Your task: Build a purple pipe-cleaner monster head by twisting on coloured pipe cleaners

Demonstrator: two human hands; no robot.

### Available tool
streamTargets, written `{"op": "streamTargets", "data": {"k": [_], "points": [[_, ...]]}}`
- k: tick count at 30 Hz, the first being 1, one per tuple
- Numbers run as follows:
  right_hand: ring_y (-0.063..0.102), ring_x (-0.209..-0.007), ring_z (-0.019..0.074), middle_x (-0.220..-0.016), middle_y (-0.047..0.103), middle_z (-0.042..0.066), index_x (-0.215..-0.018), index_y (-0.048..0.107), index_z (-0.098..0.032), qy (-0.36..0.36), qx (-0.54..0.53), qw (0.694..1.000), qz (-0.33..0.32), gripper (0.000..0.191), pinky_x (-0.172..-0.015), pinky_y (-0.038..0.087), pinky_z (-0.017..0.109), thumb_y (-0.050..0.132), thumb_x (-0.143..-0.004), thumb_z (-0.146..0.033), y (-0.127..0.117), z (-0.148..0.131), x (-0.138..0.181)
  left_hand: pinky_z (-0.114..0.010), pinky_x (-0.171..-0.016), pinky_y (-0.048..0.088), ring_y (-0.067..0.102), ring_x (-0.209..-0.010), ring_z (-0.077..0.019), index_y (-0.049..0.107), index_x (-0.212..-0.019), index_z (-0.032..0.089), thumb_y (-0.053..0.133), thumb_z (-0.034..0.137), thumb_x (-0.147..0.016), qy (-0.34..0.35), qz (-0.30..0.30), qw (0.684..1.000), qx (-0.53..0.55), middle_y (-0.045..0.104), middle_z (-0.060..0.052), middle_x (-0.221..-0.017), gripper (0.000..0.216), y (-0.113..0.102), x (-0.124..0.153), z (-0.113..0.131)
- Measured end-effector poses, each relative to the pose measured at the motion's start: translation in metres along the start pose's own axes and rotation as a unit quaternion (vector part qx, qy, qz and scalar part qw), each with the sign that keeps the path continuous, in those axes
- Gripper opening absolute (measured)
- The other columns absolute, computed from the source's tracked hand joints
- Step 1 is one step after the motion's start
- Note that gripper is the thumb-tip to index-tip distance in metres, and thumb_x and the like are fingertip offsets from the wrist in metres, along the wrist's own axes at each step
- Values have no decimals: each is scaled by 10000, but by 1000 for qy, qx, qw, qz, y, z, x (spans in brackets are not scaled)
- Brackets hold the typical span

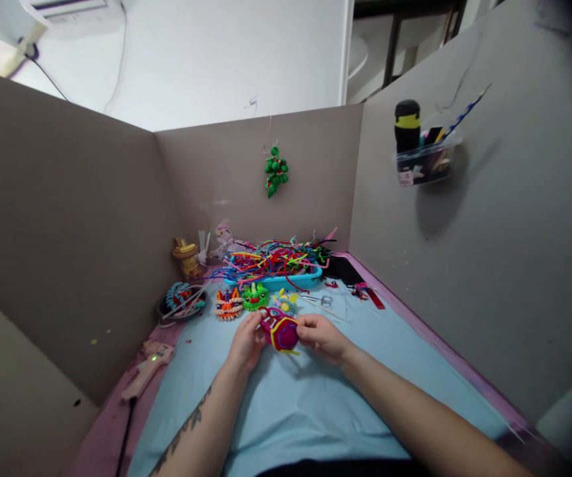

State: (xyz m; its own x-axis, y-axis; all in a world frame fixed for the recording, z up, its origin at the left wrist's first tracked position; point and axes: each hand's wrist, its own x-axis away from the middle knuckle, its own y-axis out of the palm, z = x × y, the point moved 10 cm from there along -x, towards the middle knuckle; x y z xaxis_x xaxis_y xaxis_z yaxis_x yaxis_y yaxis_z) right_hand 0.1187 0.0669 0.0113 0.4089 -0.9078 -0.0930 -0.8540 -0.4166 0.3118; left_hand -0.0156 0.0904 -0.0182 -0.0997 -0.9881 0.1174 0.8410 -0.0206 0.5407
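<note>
My left hand point(247, 341) and my right hand point(322, 336) hold a magenta pipe-cleaner craft point(286, 334) between them, low over the blue cloth. The craft has a yellow pipe cleaner running around its rounded purple part, with a yellow end sticking out below. Fingers of the left hand pinch its left side, where a red loop shows. On the right edge, the right thumb and fingertips are closed. Just beyond the hands sit an orange craft figure point(229, 305), a green one point(255, 297) and a pale blue and yellow one point(285, 302).
A blue tray point(290, 281) heaped with colourful pipe cleaners stands at the back. Scissors point(323, 301) lie right of the figures. A dark bowl point(167, 311) and a glue gun point(151, 368) with a cord are at left. Grey panels point(261, 218) enclose the table.
</note>
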Motion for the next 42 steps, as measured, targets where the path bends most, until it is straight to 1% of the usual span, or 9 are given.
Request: {"op": "streamTargets", "data": {"k": [7, 12, 17, 24, 28, 32, 35, 38, 42], "points": [[432, -520, 99, -572, 533, -4, -611, 576, -148, 27, 28, 999, 18, 420, -496, 277, 216, 752, -510, -516, -2, 4, 3, -208, -484, 373, 527, -525, -99, 594, -759, 151, 710, 368, -645, 10, 33, 999, -19, 611, 3, -662, 271, -9, -4, 3], [430, -533, 99, -581, 517, -10, -608, 572, -148, 14, 11, 1000, 6, 390, -520, 299, 223, 760, -521, -479, -2, -1, 3, -218, -554, 405, 537, -577, -100, 573, -721, 153, 736, 363, -598, 58, 50, 997, -19, 586, 16, -651, 293, -14, -4, 14], [423, -573, 109, -596, 485, -17, -569, 574, -153, -109, 114, 985, 73, 298, -576, 326, 250, 713, -621, -411, -11, -27, 5, -251, -675, 449, 585, -828, -147, 575, -861, 187, 702, 391, -634, 109, 87, 986, -90, 599, -21, -898, 331, -17, 1, 26], [472, -629, 139, -639, 500, 5, -584, 614, -171, -189, 303, 926, 125, 187, -591, 356, 257, 647, -708, -307, 3, -45, 17, -280, -681, 452, 573, -688, -145, 564, -925, 160, 634, 390, -694, 156, 35, 965, -206, 617, -30, -778, 334, 2, 7, 23], [459, -601, 131, -620, 503, -2, -596, 595, -169, -179, 286, 928, 154, 189, -575, 349, 256, 635, -709, -315, -6, -40, 15, -273, -688, 450, 573, -783, -153, 555, -941, 176, 637, 308, -655, 175, 154, 951, -202, 603, -60, -951, 326, -30, 13, 44], [381, -490, 100, -518, 444, -38, -644, 576, -169, -151, 219, 943, 198, 256, -488, 296, 239, 609, -717, -412, -25, -33, 12, -347, -799, 451, 567, -950, -207, 486, -1047, 193, 616, 152, -596, 235, 243, 911, -235, 561, -89, -1064, 471, -64, 10, 95], [330, -432, 79, -457, 385, -62, -653, 554, -168, -137, 197, 945, 222, 296, -434, 253, 222, 605, -713, -454, -34, -32, 12, -424, -917, 381, 465, -1138, -302, 430, -1157, 147, 663, 162, -559, 219, 301, 827, -421, 488, -174, -1198, 642, -82, -5, 121], [355, -428, 76, -457, 411, -59, -671, 554, -165, -130, 189, 949, 214, 293, -429, 273, 218, 599, -722, -450, -34, -31, 12, -495, -986, 281, 391, -1193, -396, 347, -1250, 67, 764, 293, -482, 184, 291, 750, -565, 454, -256, -1226, 903, -84, -27, 118], [382, -439, 78, -468, 435, -53, -672, 564, -165, -130, 184, 954, 199, 285, -440, 301, 221, 606, -718, -443, -32, -30, 11, -493, -985, 276, 380, -1209, -391, 180, -1337, 46, 728, 407, -550, 203, 290, 737, -575, 415, -288, -1258, 1025, -83, -40, 109]]}}
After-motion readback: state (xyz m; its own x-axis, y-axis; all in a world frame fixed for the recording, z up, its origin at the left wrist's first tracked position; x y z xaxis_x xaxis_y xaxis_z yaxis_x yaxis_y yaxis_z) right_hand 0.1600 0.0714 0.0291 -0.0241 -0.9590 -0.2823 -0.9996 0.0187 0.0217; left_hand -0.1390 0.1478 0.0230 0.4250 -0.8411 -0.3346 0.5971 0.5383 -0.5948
